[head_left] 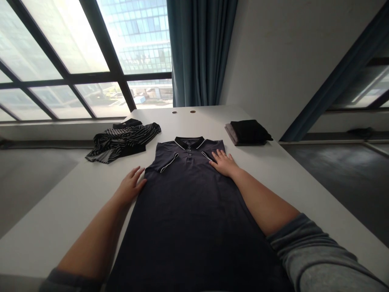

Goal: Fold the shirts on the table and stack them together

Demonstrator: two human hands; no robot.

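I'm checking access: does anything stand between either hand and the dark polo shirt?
Nothing visible does. The right hand lies on the polo shirt; the left hand is at its edge, contact unclear. The striped clothing and folded stack lie farther back.

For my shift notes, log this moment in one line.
left hand: at edge of dark shirt; right hand: on sleeve; shirt: flat, front up

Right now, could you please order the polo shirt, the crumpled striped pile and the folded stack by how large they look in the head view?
1. Polo shirt, by far, though its nearness adds to that
2. Crumpled striped pile
3. Folded stack
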